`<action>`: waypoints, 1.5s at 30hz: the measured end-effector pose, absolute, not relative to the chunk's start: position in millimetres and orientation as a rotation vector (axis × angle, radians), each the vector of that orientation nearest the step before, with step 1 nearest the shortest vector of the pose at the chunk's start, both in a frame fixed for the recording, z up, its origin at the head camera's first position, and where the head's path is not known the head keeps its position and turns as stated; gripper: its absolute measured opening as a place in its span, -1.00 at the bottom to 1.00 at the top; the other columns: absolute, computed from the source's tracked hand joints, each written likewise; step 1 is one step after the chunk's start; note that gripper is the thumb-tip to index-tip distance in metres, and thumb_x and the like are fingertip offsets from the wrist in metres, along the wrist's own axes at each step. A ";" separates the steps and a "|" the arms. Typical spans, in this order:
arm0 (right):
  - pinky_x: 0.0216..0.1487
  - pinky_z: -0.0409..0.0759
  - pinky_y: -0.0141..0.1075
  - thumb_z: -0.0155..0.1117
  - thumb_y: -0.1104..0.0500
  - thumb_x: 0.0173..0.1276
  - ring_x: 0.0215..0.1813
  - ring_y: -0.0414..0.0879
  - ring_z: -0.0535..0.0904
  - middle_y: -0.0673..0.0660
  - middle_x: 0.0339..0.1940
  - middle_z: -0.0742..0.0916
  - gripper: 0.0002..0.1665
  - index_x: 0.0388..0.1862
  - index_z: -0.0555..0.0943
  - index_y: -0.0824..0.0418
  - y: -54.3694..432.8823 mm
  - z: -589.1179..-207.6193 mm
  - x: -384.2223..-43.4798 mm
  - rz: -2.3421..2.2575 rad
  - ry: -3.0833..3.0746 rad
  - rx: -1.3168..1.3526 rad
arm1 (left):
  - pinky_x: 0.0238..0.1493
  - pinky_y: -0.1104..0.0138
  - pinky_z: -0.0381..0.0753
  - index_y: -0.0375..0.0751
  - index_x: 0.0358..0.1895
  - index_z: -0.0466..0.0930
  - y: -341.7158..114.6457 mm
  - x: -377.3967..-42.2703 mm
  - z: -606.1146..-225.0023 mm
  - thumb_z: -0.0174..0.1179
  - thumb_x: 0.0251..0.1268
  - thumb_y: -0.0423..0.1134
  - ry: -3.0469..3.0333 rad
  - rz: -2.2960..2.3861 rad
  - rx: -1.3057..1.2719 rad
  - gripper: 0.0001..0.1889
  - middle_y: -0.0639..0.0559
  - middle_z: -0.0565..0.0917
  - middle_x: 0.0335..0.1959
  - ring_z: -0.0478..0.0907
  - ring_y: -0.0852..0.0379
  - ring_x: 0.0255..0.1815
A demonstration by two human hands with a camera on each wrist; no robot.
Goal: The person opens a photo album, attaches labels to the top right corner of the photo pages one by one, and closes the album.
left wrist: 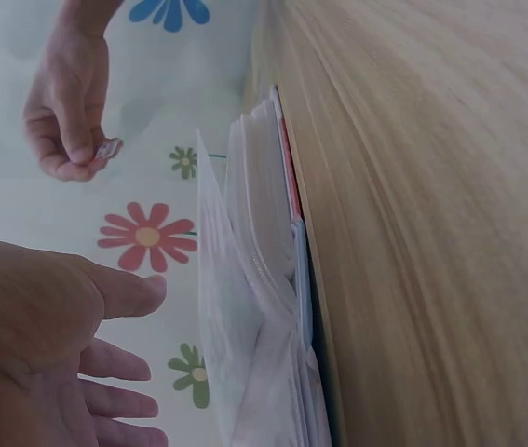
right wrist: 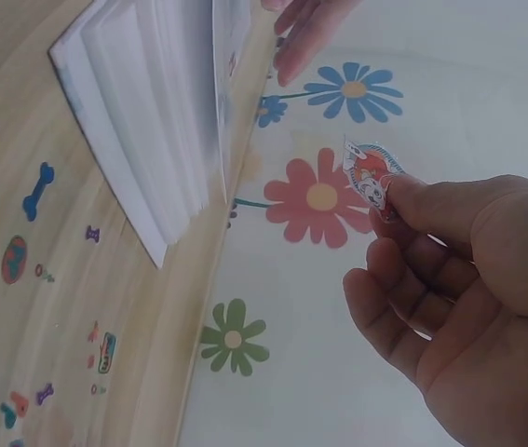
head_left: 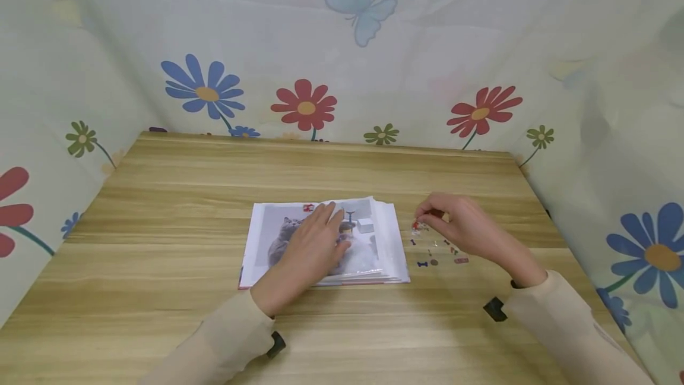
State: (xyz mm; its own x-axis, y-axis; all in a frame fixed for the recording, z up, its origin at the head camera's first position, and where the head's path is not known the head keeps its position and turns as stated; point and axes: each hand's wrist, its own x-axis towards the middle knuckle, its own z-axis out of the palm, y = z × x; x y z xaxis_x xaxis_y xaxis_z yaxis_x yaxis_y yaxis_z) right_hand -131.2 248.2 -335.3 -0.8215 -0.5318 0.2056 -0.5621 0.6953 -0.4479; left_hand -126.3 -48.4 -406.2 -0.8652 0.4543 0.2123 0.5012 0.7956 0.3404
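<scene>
An open photo album (head_left: 263, 236) lies on the table, with a picture of a grey cat on its left page. My left hand (head_left: 314, 242) is held over the album's middle, fingers extended; in the left wrist view its thumb and fingers stand apart from the pages. A loose page (left wrist: 222, 307) rises from the stack there. To the right of the album, my right hand (head_left: 462, 221) pinches a small sticker (right wrist: 372, 177) between thumb and fingertips. The sticker shows a white cartoon dog on red. A small red sticker (head_left: 308, 208) is at the top of the album's left page.
Several small stickers lie on the table right of the album, including a blue bone sticker (right wrist: 37, 192), a round sticker (right wrist: 14, 260) and a pink strip sticker (head_left: 461, 261). The wooden table (head_left: 160, 224) meets a flower-printed cloth (head_left: 256, 34) at the back and sides.
</scene>
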 end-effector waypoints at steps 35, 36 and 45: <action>-0.13 0.64 -0.20 0.22 0.30 0.56 -0.21 -0.07 0.63 0.03 -0.24 0.77 -0.84 -0.09 0.74 0.31 192.2 -359.8 -222.6 0.967 -3.037 1.071 | 0.60 0.01 0.03 -0.46 0.52 0.26 -31.1 -138.0 -422.2 0.17 0.55 0.03 -3.115 -0.443 -0.938 -0.27 -0.40 0.15 0.59 0.01 -0.36 0.62; -0.12 0.64 -0.20 0.22 0.30 0.56 -0.20 -0.06 0.65 0.04 -0.24 0.77 -0.84 -0.09 0.74 0.32 191.1 -361.0 -224.8 0.969 -3.046 1.073 | 0.60 0.01 0.04 -0.46 0.52 0.27 -30.2 -137.9 -421.6 0.16 0.56 0.03 -3.120 -0.438 -0.939 -0.27 -0.39 0.16 0.59 0.01 -0.36 0.62; -0.08 0.63 -0.23 0.21 0.31 0.56 -0.19 -0.10 0.62 0.06 -0.21 0.78 -0.83 -0.14 0.74 0.32 184.9 -375.4 -241.8 1.000 -3.087 1.132 | 0.60 0.00 0.07 -0.46 0.53 0.25 -24.9 -137.6 -418.2 0.13 0.58 0.04 -3.144 -0.424 -0.957 -0.27 -0.38 0.14 0.60 -0.02 -0.34 0.64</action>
